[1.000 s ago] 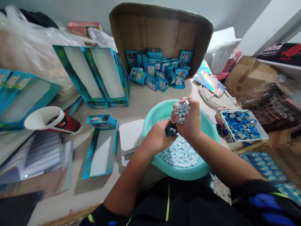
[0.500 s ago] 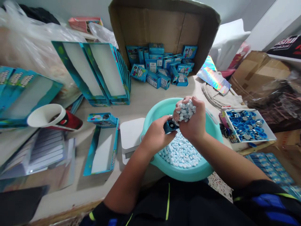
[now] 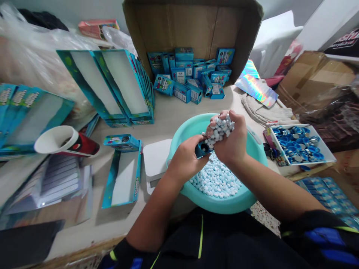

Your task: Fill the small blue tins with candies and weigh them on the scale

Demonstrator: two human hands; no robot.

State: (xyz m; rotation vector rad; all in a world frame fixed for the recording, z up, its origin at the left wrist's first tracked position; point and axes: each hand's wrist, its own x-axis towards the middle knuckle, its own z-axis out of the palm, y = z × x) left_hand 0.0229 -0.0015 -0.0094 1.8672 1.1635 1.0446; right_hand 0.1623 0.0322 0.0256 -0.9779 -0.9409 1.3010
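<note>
Over a turquoise basin point(image 3: 179, 130), my left hand point(image 3: 185, 158) is closed around a small blue candy box point(image 3: 202, 149) with a round dark opening facing up. My right hand point(image 3: 234, 144) cups a heap of pale blue-white candies point(image 3: 221, 129), its fingers curled around them, right against the box's opening. Some candies lie at the edge of the opening. More loose candies point(image 3: 217, 177) cover the bottom of the basin below both hands.
A white scale point(image 3: 157, 158) stands left of the basin, beside a blue display tray point(image 3: 123, 179) holding one box. A cardboard carton point(image 3: 193, 26) with several blue boxes is behind. Right is a white box of blue caps point(image 3: 298, 145); a paper cup point(image 3: 67, 140) lies tipped at left.
My right hand has tilted slightly, and more candies now sit at the box's opening. The left hand holds the box in nearly the same place. The view has shifted a little.
</note>
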